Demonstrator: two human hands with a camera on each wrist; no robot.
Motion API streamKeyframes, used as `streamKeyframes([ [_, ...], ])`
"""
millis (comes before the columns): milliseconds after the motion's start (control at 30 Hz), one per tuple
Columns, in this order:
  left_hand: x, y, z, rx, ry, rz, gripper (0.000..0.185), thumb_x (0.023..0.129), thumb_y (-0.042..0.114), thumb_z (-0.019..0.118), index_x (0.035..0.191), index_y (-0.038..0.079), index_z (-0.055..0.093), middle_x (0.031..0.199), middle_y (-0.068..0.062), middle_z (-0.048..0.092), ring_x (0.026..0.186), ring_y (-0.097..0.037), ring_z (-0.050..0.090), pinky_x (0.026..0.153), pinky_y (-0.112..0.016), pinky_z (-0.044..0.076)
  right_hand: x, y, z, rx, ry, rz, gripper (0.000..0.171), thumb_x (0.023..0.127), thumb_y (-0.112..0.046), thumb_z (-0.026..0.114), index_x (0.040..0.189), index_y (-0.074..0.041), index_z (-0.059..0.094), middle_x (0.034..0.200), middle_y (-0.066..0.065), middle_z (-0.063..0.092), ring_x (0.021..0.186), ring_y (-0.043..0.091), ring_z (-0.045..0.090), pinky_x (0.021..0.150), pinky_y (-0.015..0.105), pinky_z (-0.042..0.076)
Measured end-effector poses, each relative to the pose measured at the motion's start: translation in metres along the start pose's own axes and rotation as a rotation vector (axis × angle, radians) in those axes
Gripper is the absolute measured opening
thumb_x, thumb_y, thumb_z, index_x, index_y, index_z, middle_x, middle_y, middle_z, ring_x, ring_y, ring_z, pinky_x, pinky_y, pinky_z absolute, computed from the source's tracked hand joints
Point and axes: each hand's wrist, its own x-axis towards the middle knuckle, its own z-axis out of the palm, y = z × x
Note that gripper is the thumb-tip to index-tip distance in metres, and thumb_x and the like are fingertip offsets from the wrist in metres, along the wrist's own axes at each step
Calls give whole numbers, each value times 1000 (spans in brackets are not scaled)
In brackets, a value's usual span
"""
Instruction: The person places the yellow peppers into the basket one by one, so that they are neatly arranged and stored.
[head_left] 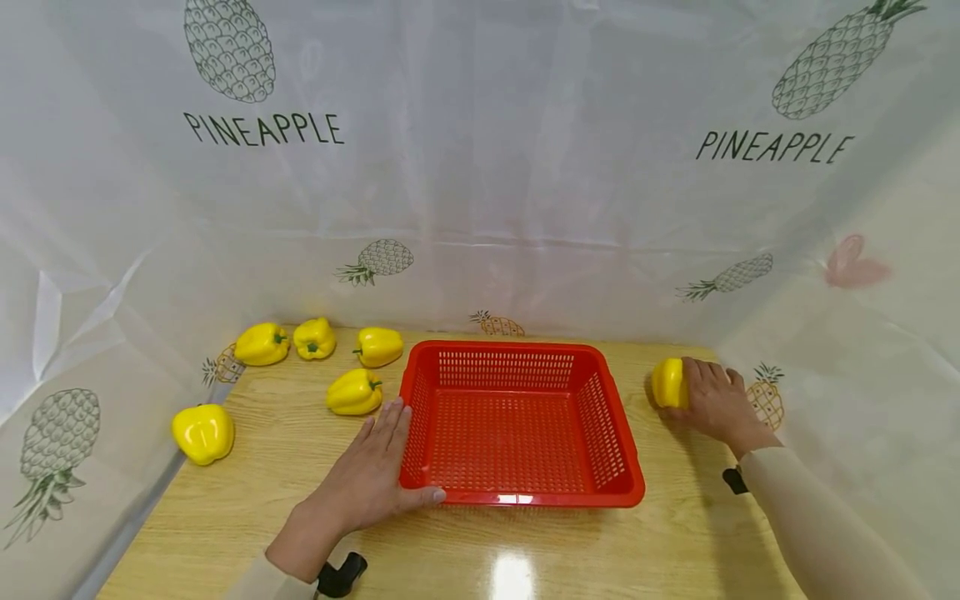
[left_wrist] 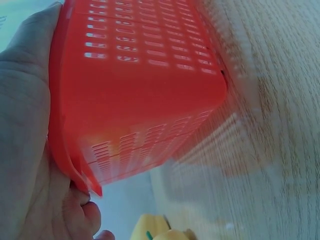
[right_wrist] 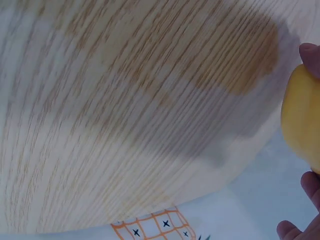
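On surface: right hand (head_left: 716, 404) closed round pepper (head_left: 668, 382); left hand (head_left: 367, 475) flat, bracing basket (head_left: 525, 498). Pickup stage; next calls for lift over rim.

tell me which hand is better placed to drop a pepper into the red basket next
Right. The right hand already grips a yellow pepper just beside the red basket. The left hand lies flat against the basket's left wall, holding no pepper.

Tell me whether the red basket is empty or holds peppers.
Empty: the red basket shows only its bare perforated floor; all six yellow peppers lie outside on the table.
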Motion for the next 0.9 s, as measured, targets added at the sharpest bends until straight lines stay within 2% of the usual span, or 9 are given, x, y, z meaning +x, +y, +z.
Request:
streamKeyframes([
  [300,1,1,2,-2,4,-10,132,82,89,60,166,-3,16,176,-22,9,164,-38,11,132,-56,14,-3,-1,-2,-72,118,-95,100,71,-44,95,134,6,37,119,31,58,109,49,57,93,70,47],
  [467,-1,1,0,-10,3,-11,130,83,86,62,166,-3,16,176,-22,9,164,-37,11,132,-56,13,-4,-5,-4,-85,131,-119,97,71,-43,95,131,7,37,115,30,58,105,48,58,87,66,49],
  [667,-2,2,-1,-12,21,7,128,84,83,64,165,-5,19,175,-24,12,163,-40,13,131,-58,16,-5,-8,-11,-120,131,-134,98,72,-44,94,133,9,37,117,31,58,106,48,58,87,65,50],
  [900,-2,2,-2,-7,16,8,128,85,82,64,165,-5,18,175,-24,11,163,-40,13,132,-57,15,-5,-12,-18,-128,163,-163,93,73,-46,91,129,7,40,112,28,57,102,45,57,84,62,50],
])
